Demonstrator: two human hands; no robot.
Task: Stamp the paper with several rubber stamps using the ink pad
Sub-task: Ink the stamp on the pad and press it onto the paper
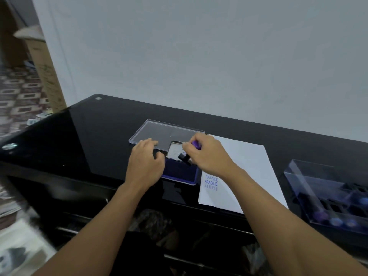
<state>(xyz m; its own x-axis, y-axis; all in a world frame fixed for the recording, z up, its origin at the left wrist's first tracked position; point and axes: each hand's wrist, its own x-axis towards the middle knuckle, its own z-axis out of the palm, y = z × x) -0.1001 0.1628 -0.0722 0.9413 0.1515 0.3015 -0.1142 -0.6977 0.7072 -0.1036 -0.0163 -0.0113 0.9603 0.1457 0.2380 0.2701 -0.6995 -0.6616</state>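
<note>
While my left hand (145,162) grips the open pad (179,173) by its left edge, my right hand (207,154) pinches a purple-knobbed stamp (185,157) tilted over the ink, just beside the paper (245,166), and the clear box (296,172) far right holds more stamps (320,216) in compartments.

- Plain pale grey wall (199,46), evenly lit.
- Glossy black glass-topped desk (79,136) stands against it.
- Patterned brown-and-white carpet (18,92) at far left.
- Tall cardboard box (45,72) stands beside the wall.
</note>
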